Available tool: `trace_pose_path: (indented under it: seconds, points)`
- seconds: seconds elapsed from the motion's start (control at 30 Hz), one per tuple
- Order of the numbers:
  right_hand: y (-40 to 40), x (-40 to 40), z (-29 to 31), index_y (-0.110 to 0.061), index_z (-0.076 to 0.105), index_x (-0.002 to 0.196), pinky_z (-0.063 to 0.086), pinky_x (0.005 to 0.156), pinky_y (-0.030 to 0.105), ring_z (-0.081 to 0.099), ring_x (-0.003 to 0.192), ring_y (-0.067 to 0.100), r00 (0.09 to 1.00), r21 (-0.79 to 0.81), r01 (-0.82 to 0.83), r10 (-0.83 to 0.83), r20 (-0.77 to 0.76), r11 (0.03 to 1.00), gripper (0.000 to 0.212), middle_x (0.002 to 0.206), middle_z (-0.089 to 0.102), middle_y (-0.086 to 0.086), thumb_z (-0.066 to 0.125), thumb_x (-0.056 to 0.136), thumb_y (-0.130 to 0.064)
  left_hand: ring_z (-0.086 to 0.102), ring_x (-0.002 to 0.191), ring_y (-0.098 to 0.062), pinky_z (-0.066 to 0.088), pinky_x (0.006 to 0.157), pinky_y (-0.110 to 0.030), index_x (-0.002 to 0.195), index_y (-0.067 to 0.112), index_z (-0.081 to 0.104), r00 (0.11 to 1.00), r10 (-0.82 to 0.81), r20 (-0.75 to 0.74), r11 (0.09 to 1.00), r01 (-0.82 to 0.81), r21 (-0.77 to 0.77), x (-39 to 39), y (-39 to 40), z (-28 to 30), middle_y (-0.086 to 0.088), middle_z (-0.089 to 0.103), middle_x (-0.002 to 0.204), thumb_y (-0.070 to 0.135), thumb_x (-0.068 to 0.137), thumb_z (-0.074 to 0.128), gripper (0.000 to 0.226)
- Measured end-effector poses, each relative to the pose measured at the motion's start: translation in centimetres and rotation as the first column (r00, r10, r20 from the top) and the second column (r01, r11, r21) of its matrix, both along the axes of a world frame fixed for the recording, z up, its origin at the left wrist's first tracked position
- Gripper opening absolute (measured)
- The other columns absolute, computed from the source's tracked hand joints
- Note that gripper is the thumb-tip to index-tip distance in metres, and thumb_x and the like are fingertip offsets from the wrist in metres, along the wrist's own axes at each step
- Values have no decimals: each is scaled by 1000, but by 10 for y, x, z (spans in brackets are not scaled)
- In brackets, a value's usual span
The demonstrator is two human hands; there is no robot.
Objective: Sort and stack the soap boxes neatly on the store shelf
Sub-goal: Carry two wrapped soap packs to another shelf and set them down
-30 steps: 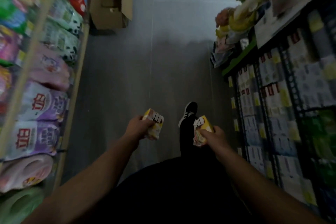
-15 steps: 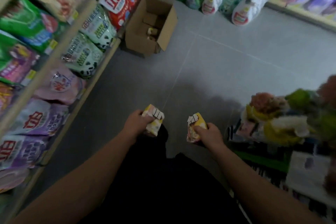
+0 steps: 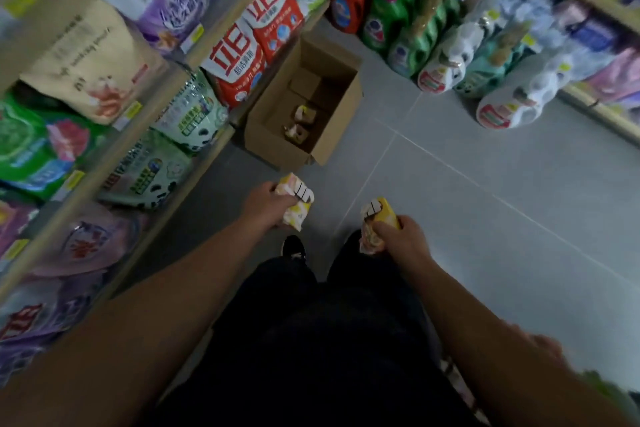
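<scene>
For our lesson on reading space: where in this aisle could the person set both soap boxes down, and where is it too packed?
Free: grey floor between cardboard carton and detergent bottles; also bare carton bottom beside the two soap boxes inside. Crowded: left shelves, packed with bags. The left hand and right hand each hold a box.

Both bare forearms stretched forward and down from the bottom corners, converging slightly. Left hand curled around a small yellow-and-pink soap box, knuckles up. Right hand gripping a second yellow soap box, thumb across its top. Hands level, apart, above dark-trousered legs.
</scene>
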State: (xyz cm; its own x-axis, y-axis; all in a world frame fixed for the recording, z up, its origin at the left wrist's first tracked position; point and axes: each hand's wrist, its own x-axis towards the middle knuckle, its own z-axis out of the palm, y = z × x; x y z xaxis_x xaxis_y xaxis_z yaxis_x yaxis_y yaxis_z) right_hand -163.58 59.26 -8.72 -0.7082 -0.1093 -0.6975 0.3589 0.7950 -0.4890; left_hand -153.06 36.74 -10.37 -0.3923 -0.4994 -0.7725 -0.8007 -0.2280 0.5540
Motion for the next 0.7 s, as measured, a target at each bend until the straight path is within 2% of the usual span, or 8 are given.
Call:
trace_pose_path:
  seconds: [0.07,0.13,0.27,0.4,0.53,0.6,0.7]
  points:
    - [-36,-53,-10,-8,60,117,35,51,24,55,71,11,999,-25,-37,36,-9,999,38,97,64,5,61,91,-36,65,101,-31,56,86,-50,120,12,63,998,59,-1,998,-59,-15,-38,-29,-9,-13,66,115,29,83,72,42]
    - [-73,-107,-29,-9,60,118,36,52,24,54,70,10,997,-36,-78,77,-21,996,38,96,64,5,57,94,-38,65,100,-31,55,87,-49,115,10,64,997,80,9,995,-80,-59,-77,-54,-26,-13,67,112,33,84,70,39]
    - [-166,-223,-102,-13,58,124,43,74,32,60,95,26,973,-19,-228,227,-35,974,42,111,65,10,56,92,-41,62,93,-22,47,74,-31,118,15,61,981,190,46,975,-183,-127,-157,-105,-93,-6,65,109,35,86,67,38]
    - [-261,-307,-215,-16,56,123,40,71,30,58,92,22,902,-2,-429,428,-60,903,42,107,64,5,61,87,-36,62,106,-30,51,93,-41,124,15,60,948,311,70,943,-298,-149,-225,-153,-205,-10,65,118,33,84,70,45]
    - [-343,-354,-353,-15,55,119,45,71,35,56,89,23,812,19,-577,576,-97,817,39,96,57,1,62,88,-37,61,108,-30,50,91,-38,127,12,57,911,404,82,907,-387,-166,-270,-200,-346,-11,64,121,30,85,70,47]
    - [-376,-363,-424,-13,51,123,47,76,38,57,96,24,766,32,-638,638,-83,770,40,101,55,2,62,90,-34,60,107,-29,50,90,-38,129,11,55,885,452,108,888,-436,-143,-282,-215,-419,-10,62,122,31,86,70,49]
    - [-408,-370,-523,-9,41,132,47,84,39,57,108,29,751,84,-656,659,-23,750,49,120,56,12,61,94,-30,58,109,-26,50,92,-42,135,11,49,818,560,127,827,-562,-24,-296,-220,-519,-5,58,127,33,88,68,55]
